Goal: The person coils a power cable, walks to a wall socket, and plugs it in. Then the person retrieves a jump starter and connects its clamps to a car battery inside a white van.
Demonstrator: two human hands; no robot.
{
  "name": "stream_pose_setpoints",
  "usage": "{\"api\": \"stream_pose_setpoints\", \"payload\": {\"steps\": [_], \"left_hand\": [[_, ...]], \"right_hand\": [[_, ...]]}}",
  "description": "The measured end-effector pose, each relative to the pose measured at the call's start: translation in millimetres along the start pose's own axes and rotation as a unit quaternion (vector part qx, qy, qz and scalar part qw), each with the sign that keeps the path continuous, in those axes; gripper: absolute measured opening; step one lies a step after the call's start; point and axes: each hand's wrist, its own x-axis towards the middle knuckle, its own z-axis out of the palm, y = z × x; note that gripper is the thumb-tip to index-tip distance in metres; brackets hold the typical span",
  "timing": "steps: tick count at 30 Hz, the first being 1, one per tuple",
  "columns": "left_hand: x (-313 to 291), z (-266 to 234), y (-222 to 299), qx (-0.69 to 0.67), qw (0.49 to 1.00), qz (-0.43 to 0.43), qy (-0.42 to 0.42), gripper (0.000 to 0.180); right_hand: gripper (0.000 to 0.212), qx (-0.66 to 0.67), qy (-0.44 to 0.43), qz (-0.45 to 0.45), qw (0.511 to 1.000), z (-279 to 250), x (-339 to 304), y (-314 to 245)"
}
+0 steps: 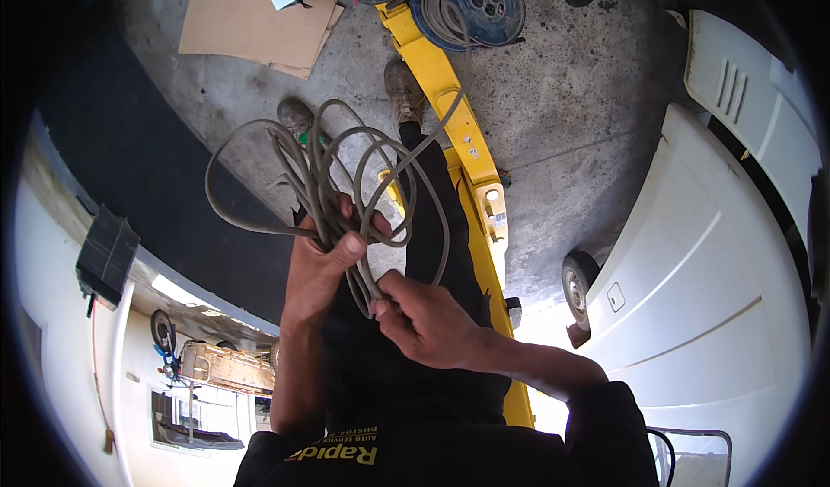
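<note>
While left hand (313, 271) extends forward, grip curled round grey cable (323, 200), right hand (425, 321) angles inward, pinching it.

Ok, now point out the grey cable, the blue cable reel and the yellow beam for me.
Grey cable (324, 210): head view, on its bundled strands.
Blue cable reel (487, 4): head view, on its round side face.
Yellow beam (481, 169): head view, on its middle stretch.

Cardboard (238, 20) was laid on concrete floor (562, 98); yellow beam (434, 70) was seen near centre, white vehicle (700, 262) at right, black box (107, 253) at left.
</note>
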Motion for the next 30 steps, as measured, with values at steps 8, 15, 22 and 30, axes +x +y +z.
{"api": "stream_pose_setpoints", "payload": {"steps": [8, 15, 22, 30], "left_hand": [[-29.7, 8.7, 7.2, 0.214, 0.971, -0.021, -0.108, 0.028], [-36.0, -6.0, -10.3, 0.227, 0.957, -0.017, -0.178, 0.027], [-26.8, -18.2, -16.5, 0.263, 0.942, -0.090, -0.185, 0.018], [-16.3, -32.7, -25.4, 0.079, 0.992, -0.100, 0.005, 0.016]], "right_hand": [[0.040, -0.117, 0.244, -0.037, 0.962, -126.5, 47.0, 0.2], [0.039, 0.272, 0.151, 0.222, 0.924, -222.1, 147.0, 138.5], [0.042, 0.310, 0.549, 0.067, 0.773, -378.8, 184.5, 177.8], [0.038, 0.174, 0.354, -0.231, 0.890, -336.5, 169.8, -27.3]]}}
